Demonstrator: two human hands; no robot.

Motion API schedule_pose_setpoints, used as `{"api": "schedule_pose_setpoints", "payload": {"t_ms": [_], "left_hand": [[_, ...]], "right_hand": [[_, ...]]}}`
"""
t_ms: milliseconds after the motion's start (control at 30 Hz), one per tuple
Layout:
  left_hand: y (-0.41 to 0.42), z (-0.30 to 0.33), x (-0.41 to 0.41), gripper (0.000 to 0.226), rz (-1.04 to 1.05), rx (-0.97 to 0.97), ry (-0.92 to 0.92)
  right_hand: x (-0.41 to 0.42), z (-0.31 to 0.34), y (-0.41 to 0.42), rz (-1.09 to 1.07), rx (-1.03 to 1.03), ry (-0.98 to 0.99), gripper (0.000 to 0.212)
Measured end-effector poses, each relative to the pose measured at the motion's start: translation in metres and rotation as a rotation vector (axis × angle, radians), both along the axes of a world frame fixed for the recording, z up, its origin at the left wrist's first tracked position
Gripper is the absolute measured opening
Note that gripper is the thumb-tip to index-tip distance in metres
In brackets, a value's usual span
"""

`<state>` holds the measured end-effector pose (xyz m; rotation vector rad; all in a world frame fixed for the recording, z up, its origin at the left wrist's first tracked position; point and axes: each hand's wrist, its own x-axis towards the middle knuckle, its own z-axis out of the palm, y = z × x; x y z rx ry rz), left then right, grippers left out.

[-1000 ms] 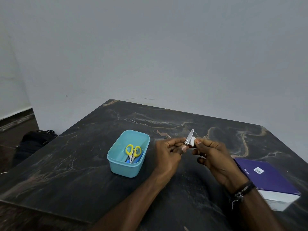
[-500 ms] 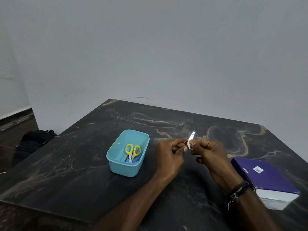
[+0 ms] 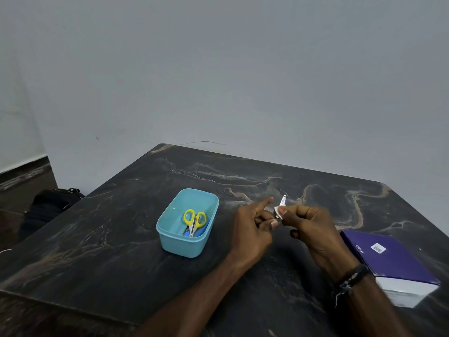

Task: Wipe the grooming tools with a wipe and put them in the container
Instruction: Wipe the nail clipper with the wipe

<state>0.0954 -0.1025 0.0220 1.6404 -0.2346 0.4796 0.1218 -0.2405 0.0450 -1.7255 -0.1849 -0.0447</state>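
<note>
Dark marbled stone makes up the counter point(image 3: 102, 239), and nearest the viewer a purple box point(image 3: 388, 259) lies at its right edge. Above the middle, the right hand point(image 3: 308, 227) pinches a small metal nail clipper point(image 3: 281, 205) together with a scrap of white wipe point(image 3: 276, 210); the clipper's tip pokes up past the fingers. The left hand point(image 3: 252, 227) touches its lower end with curled fingertips, forefinger stretched out; whether it truly grips is hard to tell. The clipper looks light, stiff and slick, so I judge a pinch across its flat sides safest, since it could slip through the damp wipe. Left of the hands stands the turquoise container point(image 3: 170, 244), already holding yellow-handled scissors point(image 3: 194, 221) over something blue.
</note>
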Motion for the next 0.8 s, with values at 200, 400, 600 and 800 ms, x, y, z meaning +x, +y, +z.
{"api": "schedule_pose_setpoints", "payload": {"t_ms": [200, 400, 600, 800], "left_hand": [[0.000, -0.001, -0.002, 0.053, -0.027, 0.040, 0.015], [-0.003, 0.000, -0.003, 0.053, -0.025, 0.051, 0.040], [0.001, -0.001, 0.001, 0.054, 0.000, 0.015, 0.064], [-0.007, -0.003, -0.006, 0.053, -0.009, 0.134, 0.028]], "right_hand": [[-0.001, 0.000, -0.002, -0.050, 0.019, -0.019, 0.021], [0.005, -0.005, -0.003, -0.103, 0.084, -0.017, 0.021], [-0.001, 0.001, -0.001, 0.034, -0.016, 0.033, 0.027], [0.006, -0.002, -0.004, -0.166, 0.118, -0.024, 0.019]]}}
